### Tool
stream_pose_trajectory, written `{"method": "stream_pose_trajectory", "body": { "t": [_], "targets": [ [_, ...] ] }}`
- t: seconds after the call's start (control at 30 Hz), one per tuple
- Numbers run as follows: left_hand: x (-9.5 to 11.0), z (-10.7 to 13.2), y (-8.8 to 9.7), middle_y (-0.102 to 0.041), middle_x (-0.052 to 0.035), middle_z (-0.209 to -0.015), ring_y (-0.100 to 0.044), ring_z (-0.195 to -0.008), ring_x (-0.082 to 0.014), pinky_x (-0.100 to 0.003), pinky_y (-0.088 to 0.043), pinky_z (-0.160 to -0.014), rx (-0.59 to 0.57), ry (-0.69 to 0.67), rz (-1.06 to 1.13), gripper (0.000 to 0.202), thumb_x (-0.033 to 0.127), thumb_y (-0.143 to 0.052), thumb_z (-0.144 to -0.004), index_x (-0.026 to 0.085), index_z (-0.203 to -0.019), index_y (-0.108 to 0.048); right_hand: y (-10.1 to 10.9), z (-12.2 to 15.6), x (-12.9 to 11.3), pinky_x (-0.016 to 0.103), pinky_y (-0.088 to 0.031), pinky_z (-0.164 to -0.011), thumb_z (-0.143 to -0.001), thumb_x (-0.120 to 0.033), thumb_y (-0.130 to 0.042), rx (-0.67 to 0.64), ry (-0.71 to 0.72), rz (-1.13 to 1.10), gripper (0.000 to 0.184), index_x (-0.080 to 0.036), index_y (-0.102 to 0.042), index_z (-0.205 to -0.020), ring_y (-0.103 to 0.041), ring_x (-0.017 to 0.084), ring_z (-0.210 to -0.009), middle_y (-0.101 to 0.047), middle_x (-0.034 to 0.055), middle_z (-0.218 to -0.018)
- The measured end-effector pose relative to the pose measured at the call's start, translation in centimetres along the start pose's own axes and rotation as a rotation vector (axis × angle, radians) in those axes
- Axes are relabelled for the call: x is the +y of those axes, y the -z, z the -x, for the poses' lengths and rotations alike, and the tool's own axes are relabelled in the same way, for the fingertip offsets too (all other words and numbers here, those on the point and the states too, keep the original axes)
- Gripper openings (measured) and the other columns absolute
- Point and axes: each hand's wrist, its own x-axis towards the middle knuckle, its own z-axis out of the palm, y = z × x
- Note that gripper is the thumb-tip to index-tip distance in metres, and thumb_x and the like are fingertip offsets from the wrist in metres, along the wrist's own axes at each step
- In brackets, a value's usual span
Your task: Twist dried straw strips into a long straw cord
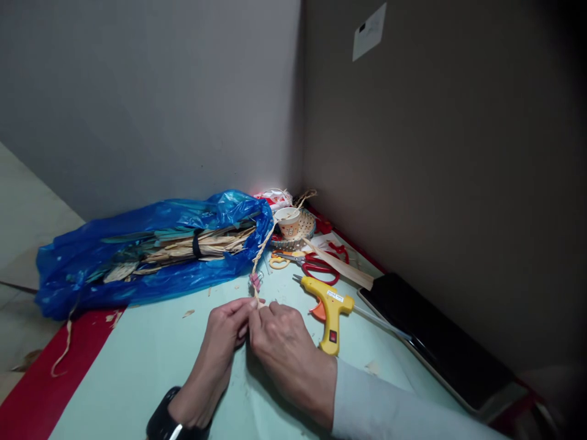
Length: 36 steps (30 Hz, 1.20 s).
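Note:
My left hand (219, 342) and my right hand (285, 348) meet over the pale green table (147, 360), fingertips pinched together on the near end of a braided straw cord (259, 256). The cord runs away from me toward a small paper cup (288, 221) on a woven round mat (306, 227). A small pink clip (255, 281) sits on the cord just beyond my fingers. My left wrist carries a black watch (161, 421). A yellow glue gun (331, 308) lies just right of my right hand.
A blue plastic bag (110, 269) holding bundled dried straw (202, 244) lies at the back left. Red-handled scissors (321, 266) and yellow scissors (279, 261) lie near the corner. A black tablet (435, 342) rests along the right wall. Red table edge (41, 385) at left.

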Motion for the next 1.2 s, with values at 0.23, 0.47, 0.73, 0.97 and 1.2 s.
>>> {"method": "stream_pose_trajectory", "body": {
  "t": [0.23, 0.47, 0.73, 0.97, 1.2],
  "targets": [
    [0.2, -0.4, 0.7, -0.062, 0.001, -0.056, -0.044, -0.043, -0.0039, -0.015, -0.029, -0.043, -0.05, 0.124, 0.132, 0.025, 0.03, -0.076, -0.064, 0.012, -0.081, -0.072, 1.4, 0.1, 3.6, 0.028, -0.037, -0.068, -0.093, -0.031, -0.046, 0.168, -0.262, -0.416, 0.027, -0.017, -0.066, -0.084, -0.06, 0.018, -0.077, -0.068, 0.0071, -0.081],
    [0.5, -0.3, 0.4, -0.069, -0.0035, -0.06, -0.058, -0.052, -0.009, -0.015, -0.038, -0.048, -0.121, 0.101, 0.148, 0.032, 0.029, -0.075, -0.063, 0.01, -0.088, -0.066, -1.2, -1.7, 5.3, 0.02, -0.035, -0.059, -0.092, -0.029, -0.044, -0.067, -0.222, -1.029, 0.028, -0.015, -0.064, -0.077, -0.055, 0.011, -0.061, -0.064, 0.0008, -0.066],
    [0.6, -0.4, 0.3, -0.07, -0.0021, -0.059, -0.059, -0.053, -0.0115, -0.018, -0.039, -0.051, -0.121, 0.037, 0.052, 0.036, 0.03, -0.073, -0.065, 0.015, -0.092, -0.054, -1.1, -1.6, 6.0, 0.019, -0.036, -0.06, -0.085, -0.024, -0.052, -0.07, -0.248, -1.078, 0.022, -0.014, -0.066, -0.071, -0.052, 0.009, -0.056, -0.062, -0.0011, -0.058],
    [0.4, -0.3, 0.4, -0.068, 0.0041, -0.064, -0.059, -0.059, -0.0131, -0.022, -0.039, -0.057, -0.109, -0.056, -0.09, 0.028, 0.03, -0.064, -0.073, 0.022, -0.093, -0.046, -1.0, -1.8, 5.8, 0.019, -0.035, -0.059, -0.08, -0.019, -0.052, -0.022, -0.291, -1.059, 0.021, -0.014, -0.066, -0.065, -0.051, 0.009, -0.057, -0.063, -0.0007, -0.06],
    [0.4, -0.1, 0.4, -0.067, 0.0019, -0.066, -0.058, -0.064, -0.0169, -0.026, -0.04, -0.062, -0.068, -0.142, -0.339, 0.019, 0.033, -0.058, -0.076, 0.022, -0.089, -0.051, -1.7, -1.8, 5.2, 0.02, -0.032, -0.055, -0.077, -0.018, -0.05, 0.033, -0.364, -1.021, 0.014, -0.015, -0.061, -0.068, -0.052, 0.011, -0.061, -0.062, 0.0, -0.063]
  ]
}}
